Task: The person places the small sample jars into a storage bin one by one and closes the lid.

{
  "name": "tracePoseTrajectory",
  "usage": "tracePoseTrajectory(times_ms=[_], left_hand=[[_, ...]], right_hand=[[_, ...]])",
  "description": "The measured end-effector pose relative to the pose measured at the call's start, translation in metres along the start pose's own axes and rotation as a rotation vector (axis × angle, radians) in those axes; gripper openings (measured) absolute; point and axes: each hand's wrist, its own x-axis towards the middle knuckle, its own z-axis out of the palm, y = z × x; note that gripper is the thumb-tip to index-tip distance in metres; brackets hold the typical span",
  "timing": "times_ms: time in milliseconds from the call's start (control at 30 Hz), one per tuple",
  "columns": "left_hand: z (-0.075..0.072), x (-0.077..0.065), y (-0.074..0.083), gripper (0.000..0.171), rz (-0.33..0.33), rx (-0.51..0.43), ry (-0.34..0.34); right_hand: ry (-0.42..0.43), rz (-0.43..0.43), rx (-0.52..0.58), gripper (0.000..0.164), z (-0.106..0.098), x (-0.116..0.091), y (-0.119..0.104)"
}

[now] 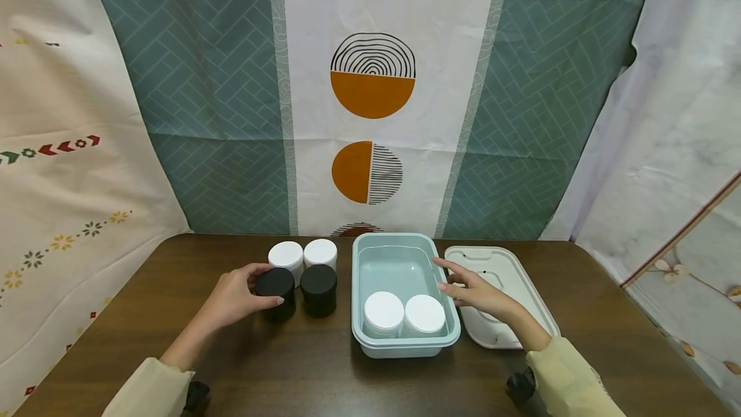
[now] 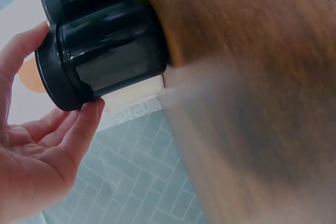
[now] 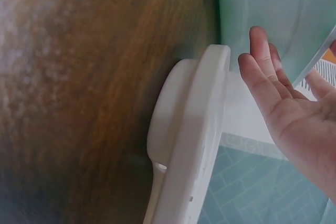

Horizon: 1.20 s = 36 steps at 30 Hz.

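Observation:
My left hand grips a black-lidded dark jar around its lid, thumb on the near side and fingers on the far side. In the left wrist view this jar stands on the table against a second black jar. Right behind them are two white-lidded jars. At the right rim of a light blue plastic box is my right hand, its fingers extended along the outer wall with fingertips touching the rim. Inside the box, at its near end, two white jars stand side by side.
An off-white box lid lies on the table right of the box, partly under the right forearm. The dark wooden table ends at a patterned curtain behind, with cloth hanging on both sides.

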Motion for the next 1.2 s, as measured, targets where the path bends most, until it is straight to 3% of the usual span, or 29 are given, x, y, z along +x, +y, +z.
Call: tracePoseTrajectory(times_ms=[233, 467, 733, 1200], left_hand=[[-0.01, 0.0, 0.009, 0.068, 0.024, -0.014, 0.019], [-0.024, 0.002, 0.027, 0.067, 0.088, -0.015, 0.051], [-0.034, 0.009, 0.05, 0.065, 0.118, -0.033, 0.061], [-0.019, 0.029, 0.096, 0.062, 0.191, -0.146, 0.004]], right_hand=[[-0.006, -0.008, 0.001, 0.062, 0.0, 0.0, 0.001], [-0.007, -0.001, 0.0, 0.063, 0.0, 0.001, -0.001], [-0.011, -0.001, 0.0, 0.062, 0.0, 0.001, -0.002], [-0.01, 0.001, 0.006, 0.063, 0.0, -0.002, -0.002]])
